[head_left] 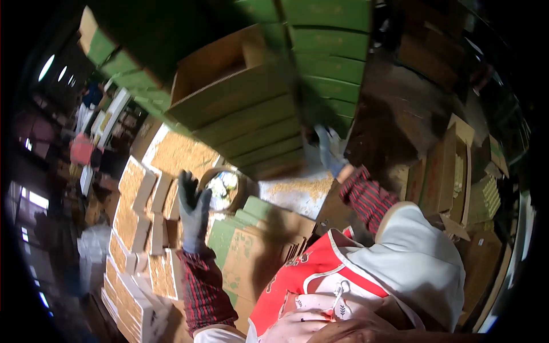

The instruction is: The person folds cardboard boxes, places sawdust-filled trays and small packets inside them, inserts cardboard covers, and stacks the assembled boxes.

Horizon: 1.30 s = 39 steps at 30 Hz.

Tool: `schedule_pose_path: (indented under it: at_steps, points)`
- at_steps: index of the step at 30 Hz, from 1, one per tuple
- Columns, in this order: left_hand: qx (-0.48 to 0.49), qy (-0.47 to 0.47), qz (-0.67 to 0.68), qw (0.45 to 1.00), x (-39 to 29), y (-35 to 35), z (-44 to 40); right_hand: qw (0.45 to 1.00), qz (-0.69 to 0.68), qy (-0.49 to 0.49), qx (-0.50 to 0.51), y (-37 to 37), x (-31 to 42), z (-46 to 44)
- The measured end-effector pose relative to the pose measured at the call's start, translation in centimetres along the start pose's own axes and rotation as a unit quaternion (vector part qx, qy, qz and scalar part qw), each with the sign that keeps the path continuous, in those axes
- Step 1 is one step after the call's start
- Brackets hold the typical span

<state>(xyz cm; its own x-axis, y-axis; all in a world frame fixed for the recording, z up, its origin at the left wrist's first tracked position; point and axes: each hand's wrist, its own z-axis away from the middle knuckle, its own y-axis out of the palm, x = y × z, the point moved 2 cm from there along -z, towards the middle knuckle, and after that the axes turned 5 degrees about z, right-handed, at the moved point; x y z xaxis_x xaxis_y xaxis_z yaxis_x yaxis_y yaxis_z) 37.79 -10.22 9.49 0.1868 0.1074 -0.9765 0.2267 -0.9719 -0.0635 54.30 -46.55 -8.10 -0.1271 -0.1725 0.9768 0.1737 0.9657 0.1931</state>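
My left hand [194, 211], in a grey glove with dark fingers, is raised with its fingers apart and nothing in it. Beside it is a round container [242, 197] with white and coloured bits inside. Flattened green and brown cardboard [246, 240] lies just to its right. My right hand [330, 153], also gloved and somewhat blurred, reaches out by the right side of a stack of green cartons [251, 123]. Its fingers look stretched out; whether they touch the stack I cannot tell. An open carton [220, 74] tops that stack.
White-edged slabs or boxes with tan, crumbly-looking tops [131, 188] stand at left. More green cartons [329, 43] rise behind. Opened cartons [440, 171] sit at right. A light surface [311, 200] carries scattered tan bits. A person [90, 97] is far left.
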Motion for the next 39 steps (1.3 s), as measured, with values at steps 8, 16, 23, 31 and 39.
schedule_pose_path:
  at_steps: [8,16,23,31,39]
  points:
    - [0.162,-0.447,-0.499,0.724,11.4,-10.8,36.1,0.686,0.591,0.016,0.425,10.9,-1.3,21.9]
    - [0.082,-0.183,-0.616,0.762,8.8,-7.6,38.3,0.651,0.497,-0.021,0.574,16.0,1.8,25.8]
    - [0.125,-0.204,-0.402,0.884,8.9,-12.5,38.2,0.759,0.262,0.164,0.573,17.4,-0.2,22.9]
    - [0.225,-0.096,-0.543,0.803,-3.8,-10.5,30.9,0.739,-0.001,0.400,0.542,21.5,8.5,17.2]
    - [0.164,-0.259,-0.022,0.952,-6.3,-11.6,30.5,0.884,0.175,-0.007,0.433,29.1,11.3,26.5]
